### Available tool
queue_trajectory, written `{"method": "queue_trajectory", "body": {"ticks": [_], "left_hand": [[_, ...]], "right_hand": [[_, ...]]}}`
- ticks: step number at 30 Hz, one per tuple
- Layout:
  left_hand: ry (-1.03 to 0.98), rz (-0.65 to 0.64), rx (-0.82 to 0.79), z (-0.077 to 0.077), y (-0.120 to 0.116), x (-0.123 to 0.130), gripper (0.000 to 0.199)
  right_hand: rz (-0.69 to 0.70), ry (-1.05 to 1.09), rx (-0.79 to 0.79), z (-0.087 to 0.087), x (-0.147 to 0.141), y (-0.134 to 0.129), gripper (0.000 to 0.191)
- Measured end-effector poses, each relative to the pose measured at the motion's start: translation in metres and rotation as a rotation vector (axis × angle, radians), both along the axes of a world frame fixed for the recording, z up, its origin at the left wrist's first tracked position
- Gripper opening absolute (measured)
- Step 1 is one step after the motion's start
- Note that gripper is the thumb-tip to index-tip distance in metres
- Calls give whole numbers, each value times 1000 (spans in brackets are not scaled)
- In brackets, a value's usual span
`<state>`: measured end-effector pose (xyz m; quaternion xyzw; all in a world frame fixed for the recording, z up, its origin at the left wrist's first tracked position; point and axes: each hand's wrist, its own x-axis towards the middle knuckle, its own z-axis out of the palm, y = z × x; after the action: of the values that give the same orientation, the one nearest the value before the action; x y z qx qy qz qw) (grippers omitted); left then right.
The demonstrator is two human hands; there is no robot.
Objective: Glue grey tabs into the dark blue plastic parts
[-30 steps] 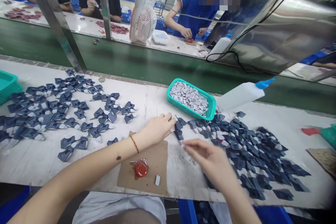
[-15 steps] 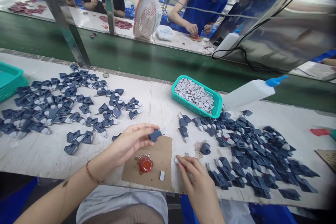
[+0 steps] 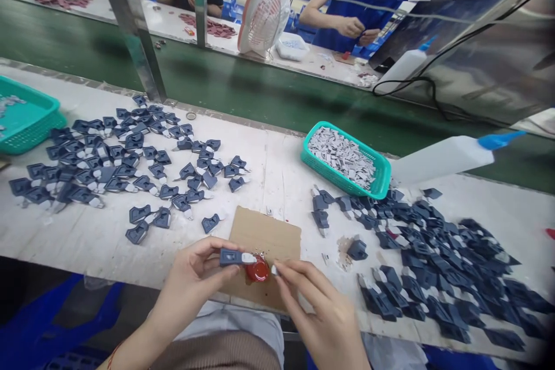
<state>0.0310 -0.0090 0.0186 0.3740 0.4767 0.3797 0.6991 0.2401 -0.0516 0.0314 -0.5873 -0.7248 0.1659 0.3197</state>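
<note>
Over cardboard [image 3: 265, 230], the left hand [image 3: 191, 278] pinches a navy piece [image 3: 230, 257].

Cannot read any lettering, label or number; can only see red marks [image 3: 265, 16] on the far bag [image 3: 263, 4], too blurred to decipher.

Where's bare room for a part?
Bare tabletop lies between the left dark parts and the basket beside the bottle, beyond the cardboard; also left of the left hand, between those parts and the near edge. Crowded: the right pile.
</note>
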Motion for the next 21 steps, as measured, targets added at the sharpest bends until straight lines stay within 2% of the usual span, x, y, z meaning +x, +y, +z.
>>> {"method": "queue_trajectory", "body": {"ticks": [5, 10, 17, 21], "left_hand": [[10, 14, -19, -7, -6, -5, 24], [-82, 10, -33, -5, -10, 0, 21], [-173, 14, -9, -4, -10, 5, 14], [-178, -14, 2, -7, -12, 6, 14]], "right_hand": [[78, -66, -6, -3, -14, 3, 26], [97, -77, -17, -5, -13, 3, 28], [96, 6, -68, -2, -14, 3, 27], [30, 158, -140, 3, -8, 7, 21]]}}
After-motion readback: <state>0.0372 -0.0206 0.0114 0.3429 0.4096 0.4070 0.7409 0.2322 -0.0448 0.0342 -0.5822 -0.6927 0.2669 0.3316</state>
